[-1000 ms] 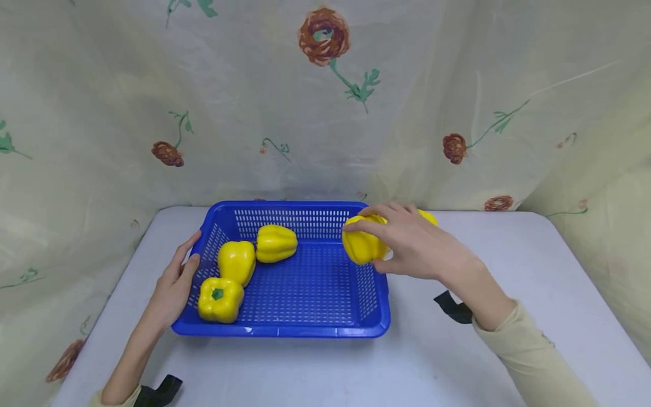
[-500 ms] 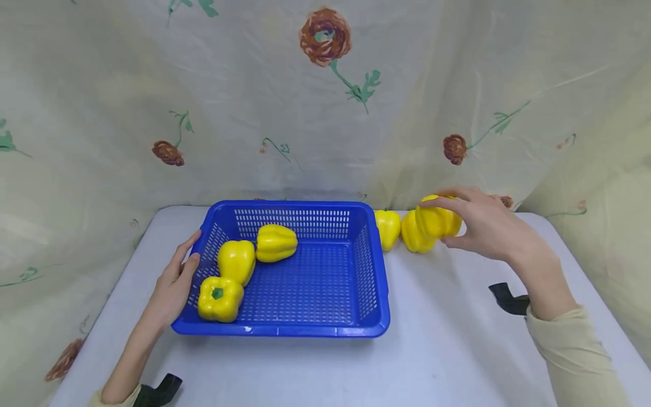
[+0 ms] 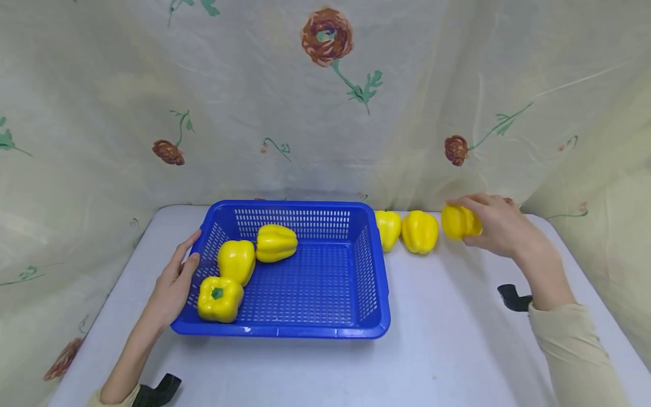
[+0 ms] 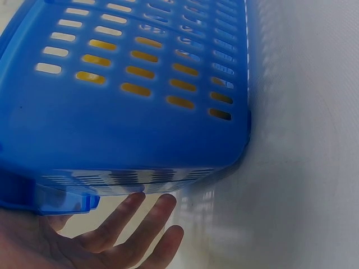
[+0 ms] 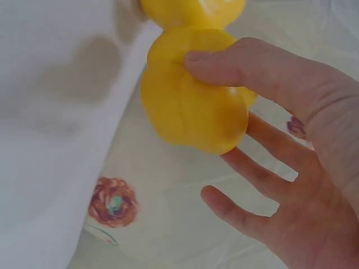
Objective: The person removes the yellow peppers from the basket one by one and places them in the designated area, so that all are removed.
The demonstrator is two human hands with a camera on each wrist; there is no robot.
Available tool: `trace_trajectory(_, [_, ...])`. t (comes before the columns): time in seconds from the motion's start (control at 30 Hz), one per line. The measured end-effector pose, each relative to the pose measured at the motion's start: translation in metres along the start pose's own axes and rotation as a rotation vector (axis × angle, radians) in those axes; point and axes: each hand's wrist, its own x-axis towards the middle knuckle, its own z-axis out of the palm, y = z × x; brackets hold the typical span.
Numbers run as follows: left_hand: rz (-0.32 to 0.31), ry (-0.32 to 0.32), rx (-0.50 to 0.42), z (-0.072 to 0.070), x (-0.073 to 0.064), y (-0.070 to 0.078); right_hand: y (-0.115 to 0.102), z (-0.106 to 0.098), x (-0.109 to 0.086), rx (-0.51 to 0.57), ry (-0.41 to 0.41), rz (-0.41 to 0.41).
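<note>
In the head view my right hand (image 3: 500,223) holds a yellow bell pepper (image 3: 459,221) at the back of the table. The right wrist view shows the thumb pressed on one side of this bell pepper (image 5: 190,103), with fingers behind it and the lower ones spread away. A second bell pepper (image 3: 420,232) stands just left of it, and a third bell pepper (image 3: 388,229) is partly hidden by the basket's side. My left hand (image 3: 171,291) rests at the left rim of the blue basket (image 3: 285,332); its fingers (image 4: 151,221) lie loosely extended along the outside.
Three yellow bell peppers, one nearest the front (image 3: 220,299), lie in the basket's left half. The white table (image 3: 432,350) ends at a flower-printed curtain (image 3: 244,102) behind it. Each wrist carries a black mount (image 3: 515,298).
My right hand has carried the bell pepper from over the basket's right rim to the right, past two others on the table. The left hand and basket have stayed put.
</note>
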Motion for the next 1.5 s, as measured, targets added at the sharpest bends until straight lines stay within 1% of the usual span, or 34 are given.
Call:
trace_trajectory(0.2, [0.003,0.001,-0.005,0.0,-0.001,0.0,0.01,0.018,0.009,0.034,-0.031,-0.028])
trace_trajectory(0.4, [0.01,0.008,-0.005,0.0,0.0,-0.001,0.012,0.031,0.015,0.047,-0.047,-0.005])
trace_trajectory(0.47, [0.016,0.01,-0.003,0.0,0.0,-0.001,0.013,0.033,0.016,0.047,-0.043,-0.01])
trace_trajectory(0.63, [0.018,0.012,-0.001,0.001,0.0,-0.001,0.014,0.037,0.015,0.053,-0.037,-0.027])
trace_trajectory(0.77, [0.012,0.012,0.002,0.001,0.001,0.0,0.016,0.039,0.014,0.068,-0.04,-0.016])
trace_trajectory(1.07, [-0.003,0.009,0.002,0.0,0.001,-0.001,0.019,0.042,0.015,0.112,-0.077,0.014])
trace_trajectory(1.5, [0.01,0.013,-0.004,0.0,0.001,-0.002,0.013,0.04,0.015,0.117,-0.106,0.028])
